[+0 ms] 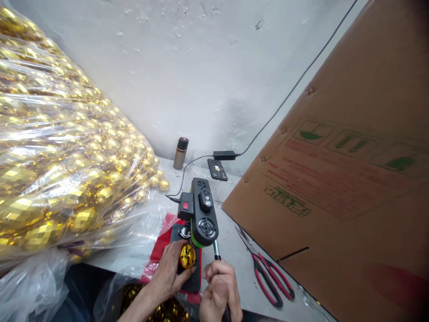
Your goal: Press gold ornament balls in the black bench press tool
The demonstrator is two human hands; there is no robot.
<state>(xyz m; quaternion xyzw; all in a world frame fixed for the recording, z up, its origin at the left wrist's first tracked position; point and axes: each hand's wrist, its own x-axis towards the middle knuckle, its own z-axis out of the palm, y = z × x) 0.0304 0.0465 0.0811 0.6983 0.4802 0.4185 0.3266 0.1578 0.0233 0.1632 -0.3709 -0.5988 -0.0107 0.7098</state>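
My left hand [170, 267] holds a small gold faceted ball [187, 256] between thumb and fingers, over the dark base plate [192, 282] of a small bench machine [205, 214]. Black on top with a green edge, the machine has round vents and a red switch on its side box. My right hand [221, 288] is wrapped round the black grip of a metal lever [216, 249] at the machine's right side. Under the base lies a red cloth or sheet [157, 255]. The machine's head stands just beyond the ball; whether they touch I cannot tell.
A large clear bag of gold balls [73, 156] fills the left. At right leans a cardboard box [335, 170], with red-handled scissors [264, 270] beside it. Behind the machine are a bottle [181, 153], a phone [217, 170] and a corded power adapter [225, 155].
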